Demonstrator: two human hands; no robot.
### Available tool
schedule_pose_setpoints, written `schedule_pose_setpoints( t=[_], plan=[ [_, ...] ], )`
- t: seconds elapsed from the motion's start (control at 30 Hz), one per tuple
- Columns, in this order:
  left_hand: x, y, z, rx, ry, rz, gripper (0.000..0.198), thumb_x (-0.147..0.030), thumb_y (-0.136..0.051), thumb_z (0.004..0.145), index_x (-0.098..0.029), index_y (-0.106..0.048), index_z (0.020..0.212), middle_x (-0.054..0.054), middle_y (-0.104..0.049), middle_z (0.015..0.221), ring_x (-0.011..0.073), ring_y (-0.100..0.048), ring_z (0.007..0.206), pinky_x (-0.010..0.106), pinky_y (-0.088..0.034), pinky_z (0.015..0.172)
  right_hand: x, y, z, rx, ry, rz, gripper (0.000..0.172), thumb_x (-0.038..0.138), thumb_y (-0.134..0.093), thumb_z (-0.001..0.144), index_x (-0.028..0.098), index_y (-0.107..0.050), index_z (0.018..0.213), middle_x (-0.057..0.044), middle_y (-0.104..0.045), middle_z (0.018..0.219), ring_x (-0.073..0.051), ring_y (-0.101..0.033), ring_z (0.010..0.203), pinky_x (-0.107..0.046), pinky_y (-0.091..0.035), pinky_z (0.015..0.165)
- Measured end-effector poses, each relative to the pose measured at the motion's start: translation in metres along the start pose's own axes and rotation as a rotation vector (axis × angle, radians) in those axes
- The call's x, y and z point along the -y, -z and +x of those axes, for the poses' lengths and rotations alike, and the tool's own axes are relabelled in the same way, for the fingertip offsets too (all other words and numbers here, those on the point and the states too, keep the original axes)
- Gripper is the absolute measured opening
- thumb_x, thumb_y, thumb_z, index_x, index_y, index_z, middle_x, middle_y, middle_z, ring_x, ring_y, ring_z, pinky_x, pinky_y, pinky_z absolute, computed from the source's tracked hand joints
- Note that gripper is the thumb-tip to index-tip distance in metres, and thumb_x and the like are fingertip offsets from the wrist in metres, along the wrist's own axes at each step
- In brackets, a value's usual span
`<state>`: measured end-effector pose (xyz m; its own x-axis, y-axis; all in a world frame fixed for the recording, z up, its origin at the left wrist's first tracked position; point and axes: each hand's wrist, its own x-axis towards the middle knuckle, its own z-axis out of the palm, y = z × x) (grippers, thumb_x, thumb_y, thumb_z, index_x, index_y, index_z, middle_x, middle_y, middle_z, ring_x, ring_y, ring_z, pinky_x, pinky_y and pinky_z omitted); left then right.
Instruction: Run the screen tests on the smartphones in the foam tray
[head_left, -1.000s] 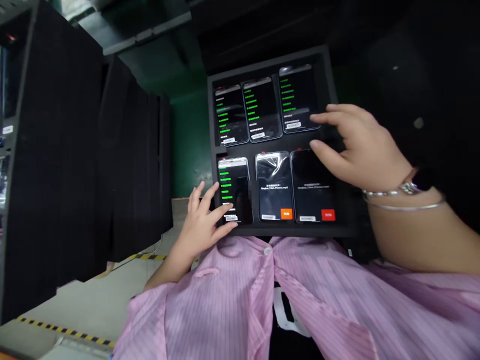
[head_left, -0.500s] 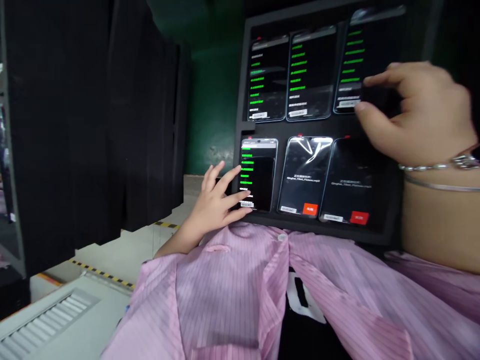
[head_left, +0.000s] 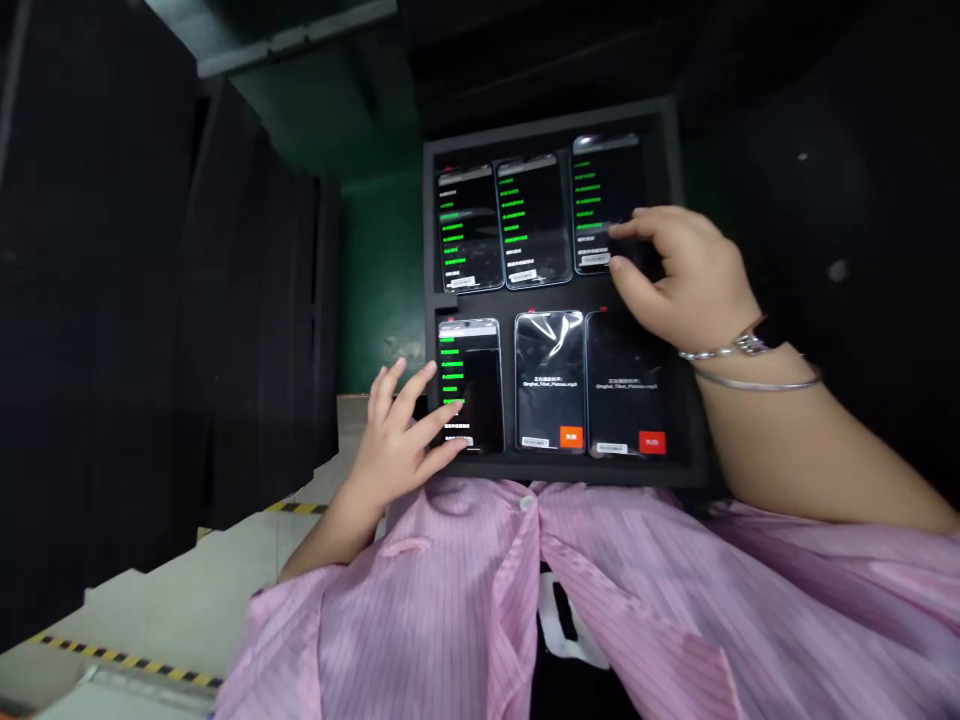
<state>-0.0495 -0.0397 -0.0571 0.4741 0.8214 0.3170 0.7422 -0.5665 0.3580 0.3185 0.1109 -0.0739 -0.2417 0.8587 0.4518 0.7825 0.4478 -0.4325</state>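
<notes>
A black tray [head_left: 551, 131] holds several phones in two rows of three. My left hand [head_left: 394, 440] is open with fingers spread, its fingertips over the front left phone [head_left: 480, 385], which shows a list of green and white lines. My right hand [head_left: 686, 280] holds nothing; its thumb and forefinger are apart at the lower part of the back right phone [head_left: 606, 190], also listing green lines. Similar lists light the back left phone [head_left: 476, 225] and back middle phone [head_left: 536, 215]. The front middle phone [head_left: 550, 400] and front right phone [head_left: 621, 405] each show white text and a red-orange button.
Tall black panels [head_left: 247, 300] stand along the left side. Beyond the tray's left edge lies a green surface [head_left: 382, 250]. Yellow-and-black tape [head_left: 127, 657] marks the pale floor at lower left. A pink striped garment [head_left: 420, 600] reaches up to the tray's near edge.
The view has shifted, so the tray sits lower, further left and smaller. The list on the front left phone appears moved up slightly. Both hands stay over the same phones.
</notes>
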Motion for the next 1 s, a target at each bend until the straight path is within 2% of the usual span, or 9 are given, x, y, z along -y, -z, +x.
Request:
schedule_pose_setpoints(
  t=[0.1,0.17,0.3,0.4,0.5,0.63,0.7,0.83,1.0],
  plan=[
    [0.01,0.003,0.035,-0.117,-0.02,-0.012,0.039,-0.054,-0.065,0.101,-0.031,-0.07,0.132,0.011,-0.049,0.165,0.0395,-0.036,0.159,0.065,-0.034,0.128,-0.003,-0.002,0.0,0.024,-0.018,0.0,0.039,0.039,-0.056,0.098,0.013,-0.072,0.12,-0.018,-0.076,0.122,-0.037,-0.068,0.129,-0.056,-0.055,0.112],
    [0.024,-0.002,0.065,-0.157,0.028,-0.009,0.044,-0.06,-0.06,0.102,-0.03,-0.069,0.133,0.01,-0.05,0.163,0.0384,-0.037,0.158,0.063,-0.033,0.13,-0.004,-0.002,0.001,0.065,-0.033,-0.018,0.042,0.041,-0.055,0.096,0.011,-0.072,0.12,-0.021,-0.075,0.123,-0.039,-0.067,0.131,-0.06,-0.052,0.116],
    [0.058,-0.025,0.115,-0.059,0.211,-0.022,0.062,-0.07,-0.054,0.102,-0.023,-0.061,0.142,0.015,-0.052,0.161,0.0375,-0.041,0.155,0.058,-0.035,0.13,0.01,-0.003,0.012,0.173,0.014,0.02,0.04,0.04,-0.054,0.098,0.012,-0.071,0.121,-0.02,-0.074,0.124,-0.04,-0.062,0.138,-0.065,-0.038,0.127],
    [0.072,-0.037,0.133,0.016,0.288,-0.044,0.067,-0.071,-0.055,0.101,-0.021,-0.058,0.145,0.018,-0.052,0.161,0.0369,-0.048,0.151,0.054,-0.041,0.125,0.026,-0.01,0.024,0.288,0.085,0.096,0.039,0.04,-0.056,0.098,0.019,-0.067,0.129,-0.015,-0.071,0.136,-0.037,-0.057,0.144,-0.066,-0.034,0.129],
    [0.073,-0.043,0.136,0.017,0.307,-0.034,0.066,-0.071,-0.058,0.1,-0.022,-0.06,0.144,0.018,-0.048,0.163,0.0379,-0.052,0.147,0.054,-0.045,0.121,0.033,-0.02,0.031,0.325,0.085,0.141,0.038,0.039,-0.056,0.097,0.02,-0.068,0.128,-0.013,-0.072,0.134,-0.037,-0.057,0.144,-0.067,-0.037,0.127],
    [0.067,-0.045,0.131,0.029,0.316,-0.041,0.061,-0.068,-0.054,0.103,-0.024,-0.062,0.143,0.017,-0.043,0.167,0.037,-0.062,0.136,0.053,-0.052,0.113,0.033,-0.019,0.027,0.103,0.07,0.164,0.034,0.034,-0.05,0.099,0.018,-0.071,0.12,-0.013,-0.076,0.12,-0.035,-0.066,0.132,-0.063,-0.046,0.122],
    [0.066,-0.046,0.13,0.029,0.318,-0.039,0.059,-0.068,-0.053,0.104,-0.025,-0.064,0.143,0.016,-0.042,0.168,0.0363,-0.066,0.132,0.053,-0.054,0.111,0.034,-0.014,0.025,0.059,0.058,0.171,0.03,0.032,-0.049,0.1,0.024,-0.071,0.118,-0.011,-0.076,0.12,-0.034,-0.068,0.127,-0.064,-0.05,0.117],
    [0.07,-0.047,0.132,0.031,0.318,-0.031,0.055,-0.069,-0.054,0.103,-0.025,-0.071,0.132,0.015,-0.04,0.171,0.0354,-0.068,0.129,0.053,-0.055,0.111,0.037,-0.008,0.024,0.073,0.008,0.177,0.026,0.033,-0.046,0.102,0.036,-0.069,0.115,-0.005,-0.076,0.121,-0.031,-0.068,0.125,-0.063,-0.052,0.116],
    [0.07,-0.051,0.117,-0.092,0.353,-0.182,0.067,-0.07,-0.053,0.103,-0.023,-0.052,0.151,0.018,-0.047,0.166,0.0328,-0.054,0.149,0.049,-0.052,0.117,0.042,0.008,0.009,-0.115,-0.002,0.159,0.028,0.037,-0.052,0.097,0.024,-0.071,0.113,-0.01,-0.078,0.118,-0.032,-0.07,0.125,-0.059,-0.055,0.112]
  ],
)
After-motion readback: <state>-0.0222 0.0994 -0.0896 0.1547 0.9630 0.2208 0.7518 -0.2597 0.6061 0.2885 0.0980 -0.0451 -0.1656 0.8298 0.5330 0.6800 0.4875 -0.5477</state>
